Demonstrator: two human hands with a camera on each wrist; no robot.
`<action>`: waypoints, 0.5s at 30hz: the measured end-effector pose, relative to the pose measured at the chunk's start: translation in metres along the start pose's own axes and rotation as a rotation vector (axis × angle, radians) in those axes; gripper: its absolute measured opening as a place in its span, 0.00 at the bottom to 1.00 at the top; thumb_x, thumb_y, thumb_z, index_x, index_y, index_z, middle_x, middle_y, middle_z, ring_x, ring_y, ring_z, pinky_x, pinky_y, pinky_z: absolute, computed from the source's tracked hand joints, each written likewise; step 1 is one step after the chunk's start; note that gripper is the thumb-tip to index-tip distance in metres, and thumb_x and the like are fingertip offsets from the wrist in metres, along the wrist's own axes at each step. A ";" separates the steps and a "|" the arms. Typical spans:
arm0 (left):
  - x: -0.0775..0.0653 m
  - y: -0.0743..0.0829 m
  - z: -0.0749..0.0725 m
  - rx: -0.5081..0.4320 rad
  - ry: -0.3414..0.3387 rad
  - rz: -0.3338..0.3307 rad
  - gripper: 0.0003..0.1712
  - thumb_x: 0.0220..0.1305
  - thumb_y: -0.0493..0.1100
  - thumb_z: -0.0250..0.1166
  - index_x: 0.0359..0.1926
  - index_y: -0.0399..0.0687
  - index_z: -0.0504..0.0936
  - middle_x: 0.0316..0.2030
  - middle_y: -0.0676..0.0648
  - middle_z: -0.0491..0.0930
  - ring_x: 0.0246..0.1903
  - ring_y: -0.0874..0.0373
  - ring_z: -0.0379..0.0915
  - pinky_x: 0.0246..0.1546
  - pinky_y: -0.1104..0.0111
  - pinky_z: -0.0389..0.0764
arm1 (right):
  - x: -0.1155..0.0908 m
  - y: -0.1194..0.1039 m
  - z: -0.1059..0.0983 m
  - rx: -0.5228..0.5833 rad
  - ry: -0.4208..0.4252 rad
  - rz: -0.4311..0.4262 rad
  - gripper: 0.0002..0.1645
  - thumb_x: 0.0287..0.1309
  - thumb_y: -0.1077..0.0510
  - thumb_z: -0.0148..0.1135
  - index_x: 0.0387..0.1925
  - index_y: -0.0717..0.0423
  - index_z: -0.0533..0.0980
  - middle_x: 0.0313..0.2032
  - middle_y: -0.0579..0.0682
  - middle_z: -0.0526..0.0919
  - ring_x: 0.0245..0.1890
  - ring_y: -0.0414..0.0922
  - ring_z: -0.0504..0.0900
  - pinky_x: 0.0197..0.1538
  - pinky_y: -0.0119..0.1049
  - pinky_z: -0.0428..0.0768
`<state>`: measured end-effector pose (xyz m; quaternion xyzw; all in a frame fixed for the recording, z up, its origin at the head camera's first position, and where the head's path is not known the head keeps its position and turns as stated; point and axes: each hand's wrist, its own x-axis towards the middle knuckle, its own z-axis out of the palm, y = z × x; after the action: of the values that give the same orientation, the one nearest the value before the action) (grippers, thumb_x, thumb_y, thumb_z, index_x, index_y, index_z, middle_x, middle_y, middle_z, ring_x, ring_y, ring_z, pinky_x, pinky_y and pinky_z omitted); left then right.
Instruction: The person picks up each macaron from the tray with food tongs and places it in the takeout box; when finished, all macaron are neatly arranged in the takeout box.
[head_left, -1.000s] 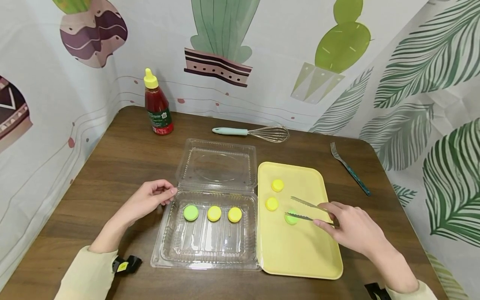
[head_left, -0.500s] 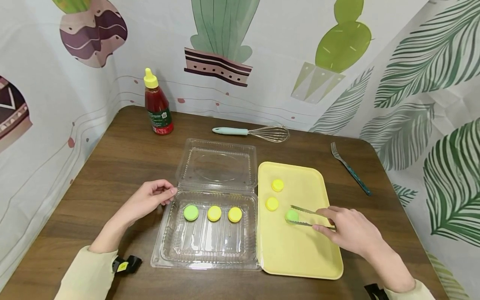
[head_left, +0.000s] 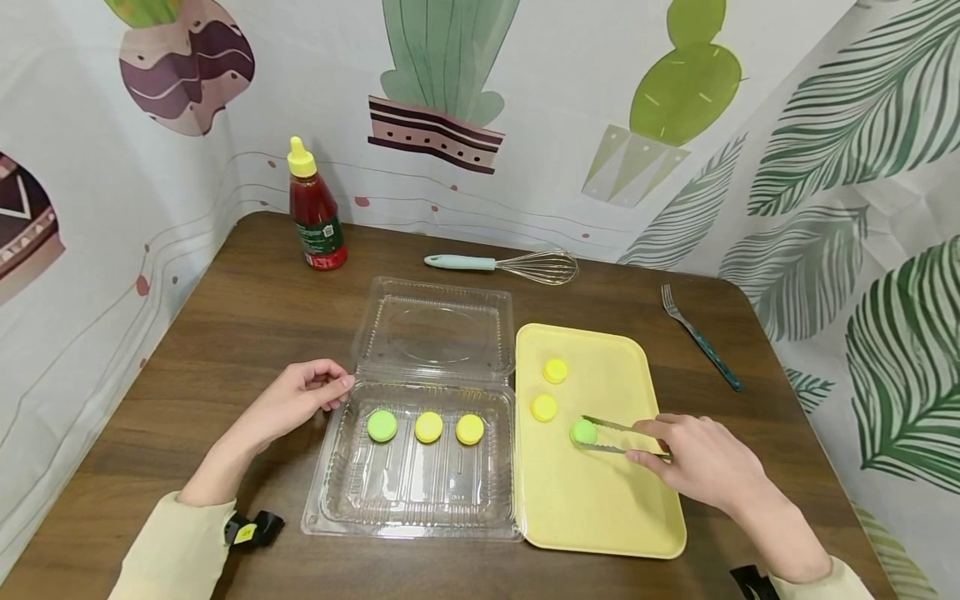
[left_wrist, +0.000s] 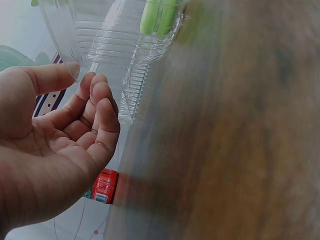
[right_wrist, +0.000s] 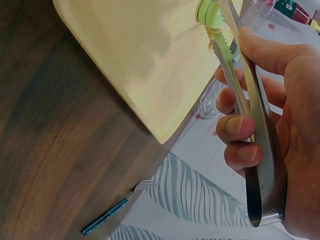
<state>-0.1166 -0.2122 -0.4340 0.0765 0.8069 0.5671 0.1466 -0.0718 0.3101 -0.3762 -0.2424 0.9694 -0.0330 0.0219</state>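
Note:
My right hand (head_left: 701,462) grips metal tongs (right_wrist: 260,135) over the yellow tray (head_left: 600,517). The serrated tong tips stand on either side of a green macaron (head_left: 583,432) lying on that tray. Two yellow macarons, one farther back (head_left: 555,371) and one nearer (head_left: 543,407), are left of the tongs. At the clear plastic container (head_left: 420,527), my left hand (head_left: 303,396) pinches the left rim near the hinge between thumb and fingers. Inside it a green macaron (head_left: 382,426) and two yellow macarons (head_left: 428,427) form a row. The container's lid (head_left: 435,329) lies folded back.
A red sauce bottle (head_left: 318,221) with a yellow cap stands at the back left. Behind the lid lies a whisk (head_left: 502,265) with a pale blue handle. A fork (head_left: 699,337) rests to the right of the tray. Patterned cloth (head_left: 555,108) hangs behind the table.
The tong tips have come nearer to the person and now straddle the green macaron on the tray, their gap narrower than before. My left hand has stayed in place.

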 end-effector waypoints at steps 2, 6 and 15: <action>0.000 0.000 0.000 0.000 0.000 0.000 0.14 0.72 0.43 0.62 0.43 0.32 0.79 0.30 0.44 0.78 0.31 0.54 0.74 0.26 0.65 0.77 | 0.000 0.000 0.000 0.005 0.000 -0.003 0.17 0.52 0.46 0.75 0.41 0.48 0.84 0.26 0.35 0.77 0.17 0.30 0.65 0.19 0.30 0.65; 0.001 -0.001 0.000 0.000 -0.001 0.005 0.14 0.72 0.43 0.62 0.43 0.32 0.79 0.30 0.44 0.78 0.30 0.53 0.74 0.25 0.65 0.77 | 0.000 0.000 0.001 0.015 0.002 -0.012 0.16 0.52 0.47 0.76 0.40 0.48 0.84 0.30 0.38 0.82 0.18 0.30 0.65 0.20 0.30 0.65; 0.000 -0.001 0.000 -0.003 -0.001 0.010 0.14 0.72 0.43 0.62 0.42 0.32 0.79 0.30 0.44 0.78 0.30 0.53 0.74 0.24 0.65 0.77 | -0.001 0.002 0.003 0.018 0.018 -0.023 0.14 0.52 0.47 0.76 0.39 0.47 0.85 0.26 0.34 0.78 0.18 0.29 0.65 0.20 0.30 0.66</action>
<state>-0.1169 -0.2124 -0.4348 0.0804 0.8056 0.5691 0.1442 -0.0719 0.3118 -0.3793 -0.2531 0.9663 -0.0442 0.0149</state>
